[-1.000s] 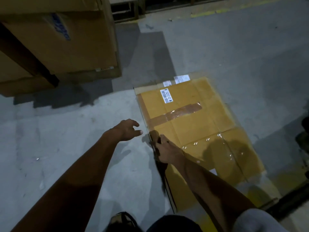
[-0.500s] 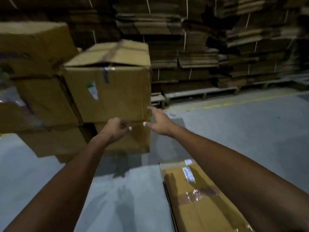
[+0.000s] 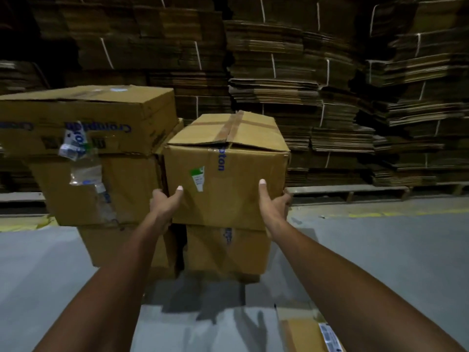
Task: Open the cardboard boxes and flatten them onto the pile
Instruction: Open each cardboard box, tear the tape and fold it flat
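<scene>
While the brown box (image 3: 225,184) sits on top of a lower box (image 3: 228,250) in the stack, it is held at both of its near bottom corners. The left hand (image 3: 165,203) is wrapped round the left corner, with the thumb pressed flat on the front face and the other fingers hidden round the side. The right hand (image 3: 274,203) is set the same way on the right corner, thumb up on the front and the rest out of sight behind the edge.

The box is made of stiff card, but its top flaps are bent and lifted a little at the front, so the lid looks weak. It is guessed to be light or empty, since it is to be flattened, though that cannot be seen. The low corners look like the best place to hold it, because the walls are strongest there. The brown tape (image 3: 232,128) along the top seam would need to be cut or torn.

Blue letters ending in "pton" are printed down the front. A green and white sticker (image 3: 198,177) is stuck beside them, too small to read. On the big box (image 3: 86,118) to the left, the blue word "Crompton" is seen upside down. A flattened box (image 3: 304,331) with a white label (image 3: 330,336) lies on the grey floor (image 3: 380,250) near the right arm.
</scene>
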`<state>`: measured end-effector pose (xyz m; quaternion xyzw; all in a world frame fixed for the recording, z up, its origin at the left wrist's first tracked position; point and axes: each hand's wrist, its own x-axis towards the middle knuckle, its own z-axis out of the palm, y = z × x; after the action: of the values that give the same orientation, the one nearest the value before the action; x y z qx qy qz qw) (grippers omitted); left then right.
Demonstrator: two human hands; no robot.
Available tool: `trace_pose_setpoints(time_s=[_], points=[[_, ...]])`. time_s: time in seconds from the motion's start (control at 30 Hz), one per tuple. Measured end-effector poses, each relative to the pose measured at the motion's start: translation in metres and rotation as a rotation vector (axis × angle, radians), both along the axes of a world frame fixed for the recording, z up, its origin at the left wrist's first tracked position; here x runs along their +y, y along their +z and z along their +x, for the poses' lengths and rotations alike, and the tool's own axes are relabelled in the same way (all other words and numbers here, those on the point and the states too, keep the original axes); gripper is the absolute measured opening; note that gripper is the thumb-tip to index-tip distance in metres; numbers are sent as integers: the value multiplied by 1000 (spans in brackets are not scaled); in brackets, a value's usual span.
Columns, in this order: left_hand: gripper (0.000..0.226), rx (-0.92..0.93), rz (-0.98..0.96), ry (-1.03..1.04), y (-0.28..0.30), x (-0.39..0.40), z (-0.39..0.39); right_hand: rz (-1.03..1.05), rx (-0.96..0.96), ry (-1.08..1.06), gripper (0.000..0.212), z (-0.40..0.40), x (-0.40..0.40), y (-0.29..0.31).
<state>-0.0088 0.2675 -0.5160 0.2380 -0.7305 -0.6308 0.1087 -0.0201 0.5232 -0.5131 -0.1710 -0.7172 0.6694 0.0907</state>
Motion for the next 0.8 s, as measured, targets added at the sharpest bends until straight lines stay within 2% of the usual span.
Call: trace_pose_setpoints(time_s=[0.23, 0.33, 0.43, 0.53, 0.7, 0.73, 0.8], points=[[90, -131, 202, -84, -34, 20, 2, -36, -114, 36, 87, -7, 4, -48], [81, -101, 346, -17, -36, 19, 3, -120, -95, -9, 83, -5, 6, -51], [75, -3, 423, -5, -35, 25, 21, -90, -63, -101, 78, 5, 14, -53], [62, 87, 344, 125, -52, 23, 41, -76, -12, -249, 77, 32, 17, -61], [43, 42, 316, 439, -85, 10, 79, -72, -60, -420, 87, 83, 24, -83], [42, 33, 349, 471, -87, 10, 86, -133, -89, -410, 88, 88, 26, -88], [39, 3, 500, 497, -88, 14, 96, -357, -133, -353, 76, 94, 31, -90]])
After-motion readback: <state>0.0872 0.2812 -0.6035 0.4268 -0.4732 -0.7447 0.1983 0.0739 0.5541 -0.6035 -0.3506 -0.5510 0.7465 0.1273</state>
